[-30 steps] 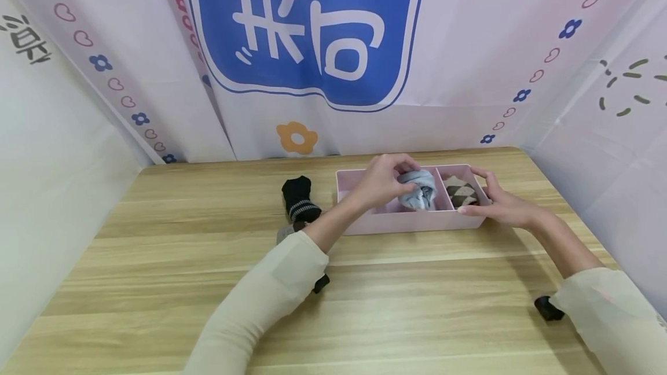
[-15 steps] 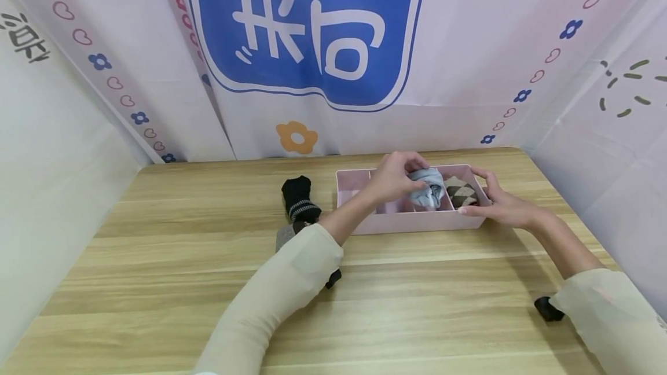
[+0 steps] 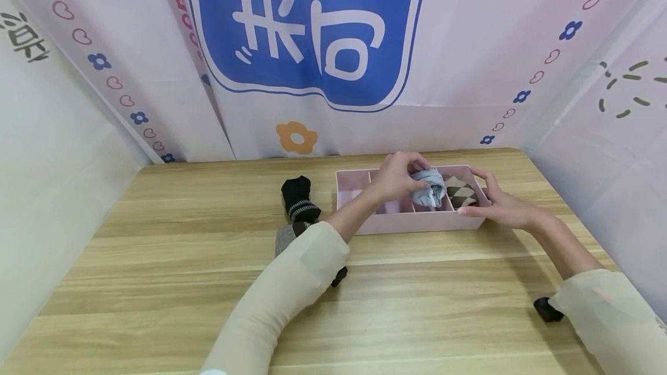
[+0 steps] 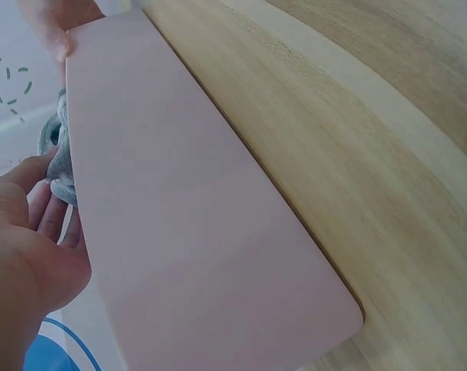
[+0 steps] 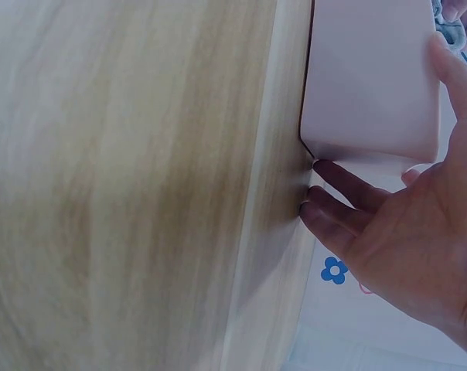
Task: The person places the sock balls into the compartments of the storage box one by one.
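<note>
A long pink divided box (image 3: 406,223) stands near the back of the table. My left hand (image 3: 398,175) reaches over it and grips a light blue rolled sock (image 3: 428,188) at its second compartment from the right. In the left wrist view, thumb and fingers close on the sock (image 4: 61,158) beside the box's rim. A brown and beige diamond-patterned sock (image 3: 461,192) lies in the rightmost compartment. My right hand (image 3: 502,204) holds the box's right end, its thumb over the front rim and its other fingers around the end wall, some extended in the right wrist view.
Left of the box lie a black sock with grey stripes (image 3: 299,198) and a grey bundle (image 3: 284,239), partly hidden by my left sleeve. A printed cloth backdrop (image 3: 448,109) rises behind the table's back edge.
My left hand has moved right with the light blue sock, from the middle of the box to the second compartment from the right, then stayed nearly still. The right hand has not moved.
</note>
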`<action>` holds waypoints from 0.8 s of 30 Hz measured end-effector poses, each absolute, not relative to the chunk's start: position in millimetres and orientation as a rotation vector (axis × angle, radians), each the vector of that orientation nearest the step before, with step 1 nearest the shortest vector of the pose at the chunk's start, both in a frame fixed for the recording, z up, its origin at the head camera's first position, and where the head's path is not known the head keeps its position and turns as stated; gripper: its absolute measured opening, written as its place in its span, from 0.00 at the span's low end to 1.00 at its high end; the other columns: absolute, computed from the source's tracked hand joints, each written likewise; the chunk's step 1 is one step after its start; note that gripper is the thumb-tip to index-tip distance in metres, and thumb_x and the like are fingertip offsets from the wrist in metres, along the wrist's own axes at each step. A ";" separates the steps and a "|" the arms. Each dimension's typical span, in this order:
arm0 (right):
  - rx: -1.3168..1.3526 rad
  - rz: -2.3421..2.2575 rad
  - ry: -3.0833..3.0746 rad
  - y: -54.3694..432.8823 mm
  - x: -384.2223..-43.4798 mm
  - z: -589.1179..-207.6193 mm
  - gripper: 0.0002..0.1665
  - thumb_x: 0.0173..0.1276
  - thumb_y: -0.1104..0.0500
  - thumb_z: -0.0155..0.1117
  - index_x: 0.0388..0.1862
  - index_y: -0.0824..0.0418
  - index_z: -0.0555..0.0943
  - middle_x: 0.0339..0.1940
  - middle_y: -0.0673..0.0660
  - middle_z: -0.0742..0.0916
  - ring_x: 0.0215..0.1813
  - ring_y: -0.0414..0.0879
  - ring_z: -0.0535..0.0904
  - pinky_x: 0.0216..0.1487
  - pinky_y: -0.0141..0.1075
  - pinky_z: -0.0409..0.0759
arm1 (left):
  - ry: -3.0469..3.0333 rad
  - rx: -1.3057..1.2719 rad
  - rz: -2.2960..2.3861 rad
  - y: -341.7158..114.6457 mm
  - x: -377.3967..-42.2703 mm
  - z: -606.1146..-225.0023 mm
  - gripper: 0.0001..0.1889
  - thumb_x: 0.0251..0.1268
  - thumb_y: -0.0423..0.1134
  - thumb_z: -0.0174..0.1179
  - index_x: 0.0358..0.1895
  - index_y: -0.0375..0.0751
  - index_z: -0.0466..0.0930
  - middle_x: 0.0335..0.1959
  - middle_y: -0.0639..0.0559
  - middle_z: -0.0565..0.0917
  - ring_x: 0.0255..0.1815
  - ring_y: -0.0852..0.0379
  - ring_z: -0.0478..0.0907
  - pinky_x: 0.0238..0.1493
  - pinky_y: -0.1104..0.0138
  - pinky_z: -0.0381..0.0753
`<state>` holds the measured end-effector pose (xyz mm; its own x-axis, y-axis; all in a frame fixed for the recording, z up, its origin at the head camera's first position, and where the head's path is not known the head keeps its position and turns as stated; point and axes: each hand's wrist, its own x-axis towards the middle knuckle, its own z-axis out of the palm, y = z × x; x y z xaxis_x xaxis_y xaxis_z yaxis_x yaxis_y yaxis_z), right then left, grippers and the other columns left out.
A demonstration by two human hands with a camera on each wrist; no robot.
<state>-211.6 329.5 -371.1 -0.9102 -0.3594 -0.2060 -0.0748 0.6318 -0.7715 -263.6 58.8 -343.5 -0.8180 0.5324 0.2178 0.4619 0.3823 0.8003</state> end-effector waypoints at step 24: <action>-0.363 -1.165 2.520 329.8 -214.0 -374.9 0.64 0.74 0.51 0.65 0.83 0.59 0.26 0.71 0.82 0.67 0.74 0.72 0.63 0.71 0.69 0.58 | 2.565 0.915 1.214 70.5 -274.3 -364.8 0.16 0.59 0.27 0.74 0.50 0.31 0.84 0.44 0.43 0.87 0.44 0.56 0.81 0.45 0.76 0.77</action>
